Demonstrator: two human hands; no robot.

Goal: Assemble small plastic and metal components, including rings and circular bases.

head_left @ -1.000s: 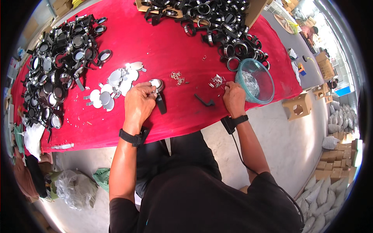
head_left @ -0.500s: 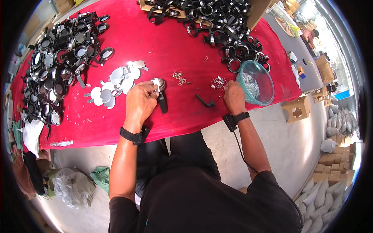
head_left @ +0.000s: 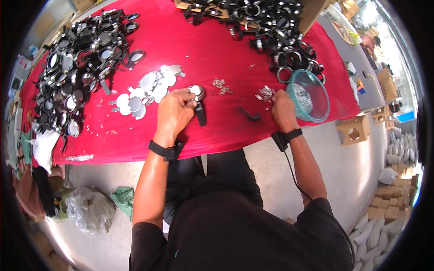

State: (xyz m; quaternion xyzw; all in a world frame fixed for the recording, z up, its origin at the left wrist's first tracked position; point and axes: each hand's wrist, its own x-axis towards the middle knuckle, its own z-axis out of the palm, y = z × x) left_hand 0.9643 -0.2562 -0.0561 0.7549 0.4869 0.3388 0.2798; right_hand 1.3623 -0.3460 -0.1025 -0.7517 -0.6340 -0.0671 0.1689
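My left hand [head_left: 175, 113] is closed on a round, silvery lid-like piece with a black handle [head_left: 200, 116], holding it at the red cloth. The handle points toward me. Farther right, the fingers of my right hand [head_left: 284, 110] are pinched together beside a small pile of thin metal pins [head_left: 265, 93]; whatever they hold is hidden. A teal see-through bowl [head_left: 322, 100] with many more pins stands right against that hand. Between my hands lie a loose black handle [head_left: 249, 113] and a little heap of small metal clips [head_left: 220, 86].
Flat silvery discs with tabs [head_left: 134, 104] lie left of my left hand. A large heap of round pieces with black handles [head_left: 68, 77] covers the table's left side. Black-handled metal rings [head_left: 280, 34] are piled at the back right, by a cardboard box [head_left: 313, 16].
The whole view has shifted, so the table and both hands appear farther right. My left hand keeps its hold on the round piece; my right hand stays by the pins.
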